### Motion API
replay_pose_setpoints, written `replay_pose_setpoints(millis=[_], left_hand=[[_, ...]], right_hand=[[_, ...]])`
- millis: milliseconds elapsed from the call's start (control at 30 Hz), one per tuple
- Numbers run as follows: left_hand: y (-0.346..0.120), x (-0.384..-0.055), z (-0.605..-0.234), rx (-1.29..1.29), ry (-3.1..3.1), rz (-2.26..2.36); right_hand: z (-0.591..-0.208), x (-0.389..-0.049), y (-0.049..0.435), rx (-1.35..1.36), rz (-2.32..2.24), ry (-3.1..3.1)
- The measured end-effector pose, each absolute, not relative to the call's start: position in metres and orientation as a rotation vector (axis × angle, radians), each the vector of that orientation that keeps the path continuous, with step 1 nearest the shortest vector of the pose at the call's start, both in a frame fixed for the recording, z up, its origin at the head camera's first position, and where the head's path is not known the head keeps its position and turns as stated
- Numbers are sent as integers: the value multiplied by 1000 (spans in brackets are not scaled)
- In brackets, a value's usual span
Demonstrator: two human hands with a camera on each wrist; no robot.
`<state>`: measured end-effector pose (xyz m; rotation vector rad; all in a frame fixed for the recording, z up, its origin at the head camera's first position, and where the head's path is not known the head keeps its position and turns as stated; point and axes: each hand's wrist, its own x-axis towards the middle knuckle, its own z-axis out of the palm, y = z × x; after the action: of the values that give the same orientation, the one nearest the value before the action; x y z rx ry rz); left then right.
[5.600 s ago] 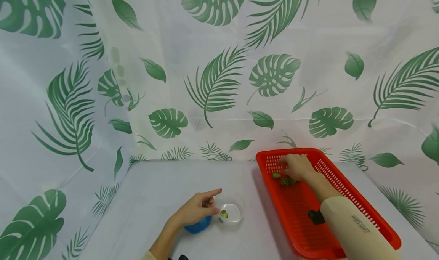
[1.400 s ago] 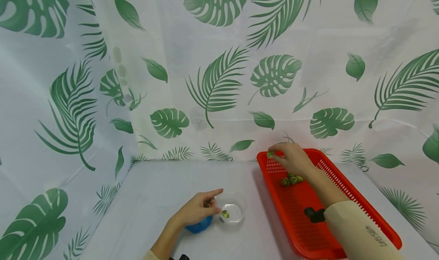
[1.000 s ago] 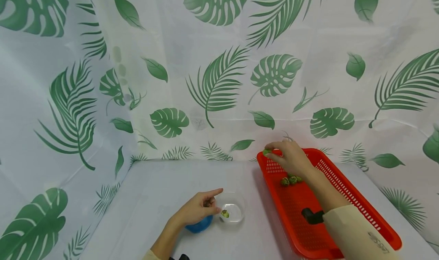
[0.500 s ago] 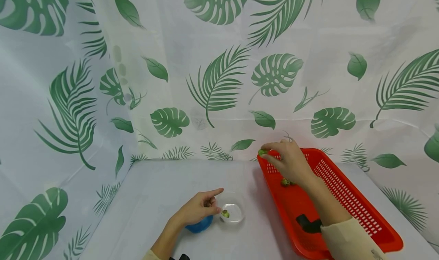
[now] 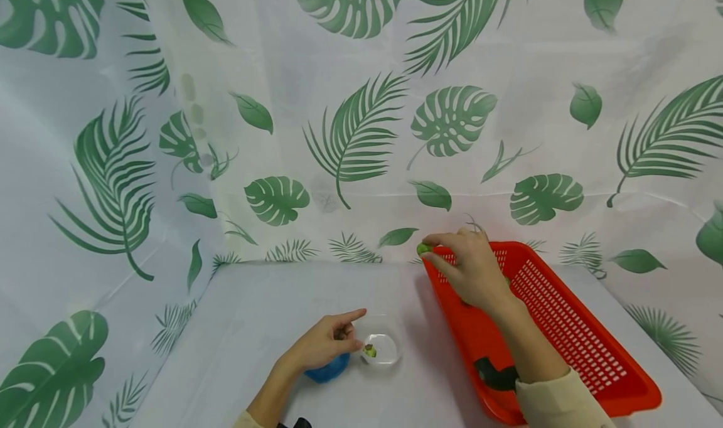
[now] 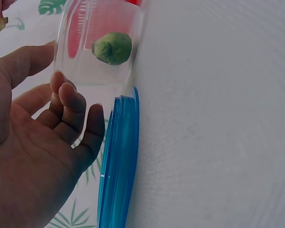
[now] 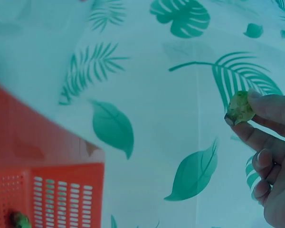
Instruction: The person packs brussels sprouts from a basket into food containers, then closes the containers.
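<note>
In the head view my right hand pinches a Brussels sprout between thumb and fingertips, over the far left corner of a red plastic basket. The right wrist view shows this sprout with its cut stem end facing down-left. At the left rim of a clear plastic bowl, my left hand has thumb and forefinger extended, its other fingers loosely bent. One green sprout lies inside that bowl. Below the left hand sits a blue lid, partly hidden.
More sprouts lie in the basket, mostly hidden behind the right arm. A black wrist mount hangs over the basket. The white tabletop ends at leaf-printed curtains behind and at the left.
My right hand has picked a sprout from the basket, lifted it, and shifted left toward the basket's far corner. The left hand, the bowl and the lid have stayed put.
</note>
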<state>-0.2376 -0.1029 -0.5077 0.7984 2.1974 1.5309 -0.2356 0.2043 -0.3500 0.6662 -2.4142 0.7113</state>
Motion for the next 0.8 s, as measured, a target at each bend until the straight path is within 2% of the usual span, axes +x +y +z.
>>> replay_pose_setpoints(millis=[800], left_hand=[[-104,-238,-507,800,2179,1542]], right_hand=[[-356,-193,173,585,815,-2409]])
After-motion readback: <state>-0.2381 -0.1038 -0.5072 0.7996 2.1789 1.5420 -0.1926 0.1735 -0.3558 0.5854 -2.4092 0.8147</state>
